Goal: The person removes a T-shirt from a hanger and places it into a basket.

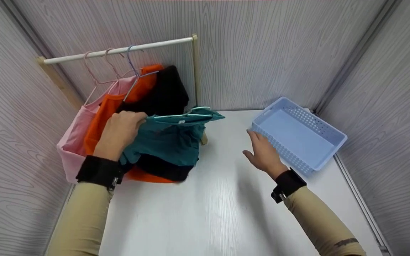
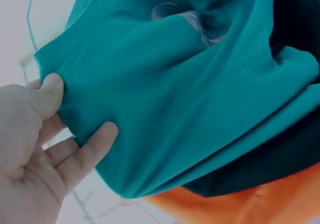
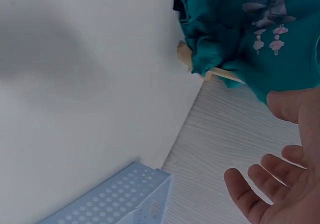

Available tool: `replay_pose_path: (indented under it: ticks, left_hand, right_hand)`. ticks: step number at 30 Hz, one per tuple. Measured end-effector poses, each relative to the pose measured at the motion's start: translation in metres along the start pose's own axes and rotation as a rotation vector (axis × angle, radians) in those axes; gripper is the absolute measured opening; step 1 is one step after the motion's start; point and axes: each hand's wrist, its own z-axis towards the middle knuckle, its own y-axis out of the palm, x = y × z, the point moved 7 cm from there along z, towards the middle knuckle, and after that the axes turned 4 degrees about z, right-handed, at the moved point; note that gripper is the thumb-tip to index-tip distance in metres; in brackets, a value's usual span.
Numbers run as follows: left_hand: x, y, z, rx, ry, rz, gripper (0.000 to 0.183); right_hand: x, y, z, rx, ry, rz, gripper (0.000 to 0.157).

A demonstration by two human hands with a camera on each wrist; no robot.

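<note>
A teal shirt with a printed front hangs on a pale green hanger, held out in front of the clothes rack. My left hand pinches one shoulder of it; in the left wrist view, the thumb lies on the fabric near the neckline. My right hand is apart from the shirt, its fingers spread and holding nothing, close to the near-left side of a blue basket. In the right wrist view, the shirt's printed front appears beyond the thumb.
On the left stands a rack with a white rail and wooden posts. A pink garment, an orange garment and a black garment hang from it. Pale walls enclose the white table at the back and sides.
</note>
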Motion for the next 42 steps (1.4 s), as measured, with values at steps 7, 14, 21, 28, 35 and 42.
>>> replay_pose_path:
  ticks: [7,14,21,28,35,42]
  left_hand:
    - [0.040,-0.015,0.009,0.079,0.128,-0.012,0.021]
    - [0.074,-0.015,0.024,0.122,0.193,-0.003,0.017]
    - [0.095,-0.011,0.036,0.125,0.225,-0.020,0.018]
    - [0.107,0.001,0.048,0.061,0.163,-0.100,0.021]
    - [0.120,0.024,0.057,-0.123,0.109,-0.084,0.021]
    - [0.144,0.044,0.060,-0.173,0.159,-0.061,0.037]
  right_hand:
    - [-0.023,-0.026,0.009,0.170,-0.065,0.071,0.069]
    - [-0.026,-0.045,0.006,0.291,-0.083,0.110,0.054]
    - [-0.010,-0.065,-0.003,0.368,-0.083,0.122,0.027]
    - [-0.009,-0.116,-0.025,0.596,-0.089,0.116,0.018]
    - [-0.005,-0.144,-0.034,0.641,0.018,0.038,0.019]
    - [0.006,-0.122,-0.033,0.593,0.004,0.096,0.017]
